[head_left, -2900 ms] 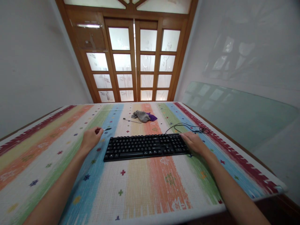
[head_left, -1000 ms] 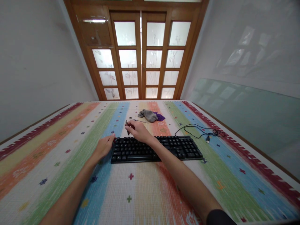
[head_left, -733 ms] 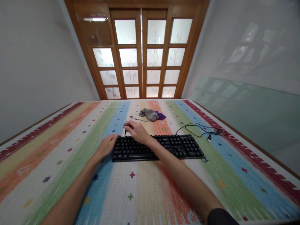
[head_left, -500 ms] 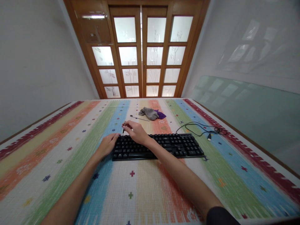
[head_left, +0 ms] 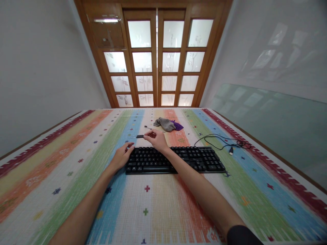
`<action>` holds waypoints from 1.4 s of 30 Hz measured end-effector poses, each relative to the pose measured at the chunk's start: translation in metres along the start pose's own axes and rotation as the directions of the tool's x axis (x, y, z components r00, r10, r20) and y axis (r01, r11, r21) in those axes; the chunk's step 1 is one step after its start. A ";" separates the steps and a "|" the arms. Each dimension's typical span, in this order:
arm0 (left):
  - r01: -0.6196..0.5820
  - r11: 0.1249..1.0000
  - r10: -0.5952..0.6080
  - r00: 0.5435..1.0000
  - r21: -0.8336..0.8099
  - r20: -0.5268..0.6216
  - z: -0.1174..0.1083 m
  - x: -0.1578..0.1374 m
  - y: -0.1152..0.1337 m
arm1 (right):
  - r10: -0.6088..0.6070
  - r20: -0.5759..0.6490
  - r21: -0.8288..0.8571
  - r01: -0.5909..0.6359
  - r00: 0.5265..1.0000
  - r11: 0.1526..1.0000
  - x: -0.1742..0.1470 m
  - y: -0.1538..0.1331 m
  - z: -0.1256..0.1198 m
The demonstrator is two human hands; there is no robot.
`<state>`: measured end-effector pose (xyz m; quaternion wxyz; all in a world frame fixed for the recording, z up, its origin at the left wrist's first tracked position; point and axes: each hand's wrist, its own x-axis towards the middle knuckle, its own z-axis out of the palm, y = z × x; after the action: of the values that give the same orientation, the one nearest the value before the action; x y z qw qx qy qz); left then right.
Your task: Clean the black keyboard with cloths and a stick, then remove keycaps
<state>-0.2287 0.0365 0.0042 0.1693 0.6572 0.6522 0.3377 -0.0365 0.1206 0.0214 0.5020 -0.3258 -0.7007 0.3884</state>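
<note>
Up by the back-left corner of the keyboard point(head_left: 150, 161), a black-handled tool point(head_left: 140, 136) is pinched in the right hand point(head_left: 156, 140). The left hand point(head_left: 122, 156) is loosely curled there too; its grip can't really be told.

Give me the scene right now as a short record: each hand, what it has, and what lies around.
Right hand: grip on a small dark tool, pale end pointing left
Left hand: at the keyboard's far left corner; contact unclear
Keyboard: flat on the table, partly under the right forearm
Cable: looped right of the keyboard, plug lying loose
Beyond keyboard: grey cloth against purple cloth; thin rod, partly hidden by the right hand
</note>
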 end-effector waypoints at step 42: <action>-0.097 0.995 0.097 0.994 0.007 0.048 0.000 -0.001 -0.002 | 0.363 0.032 -0.935 -0.100 0.931 0.339 0.044 0.021 -0.082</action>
<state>-0.2297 0.0355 0.0025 0.1652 0.6968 0.6168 0.3267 0.0306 0.1857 0.0386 0.0869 -0.5975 -0.7964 0.0345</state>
